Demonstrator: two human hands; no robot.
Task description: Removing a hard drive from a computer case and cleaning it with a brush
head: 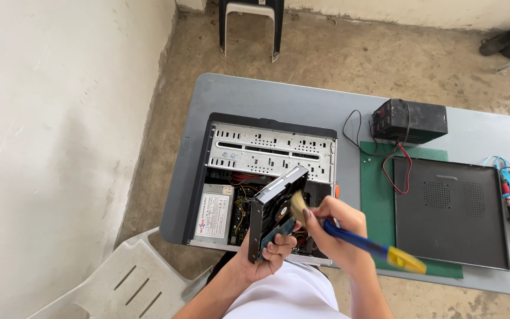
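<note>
Over the open case (255, 177), our left hand (264, 254) gripped the removed drive (275, 210) while our right hand (337, 227), clenching the brush (349, 236), was mid-dusting, refitting left.

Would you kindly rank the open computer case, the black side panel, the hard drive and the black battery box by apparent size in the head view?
1. Computer case
2. Side panel, not much smaller
3. Hard drive, held up nearer the camera, so its place above the box is unsure
4. Battery box
</note>
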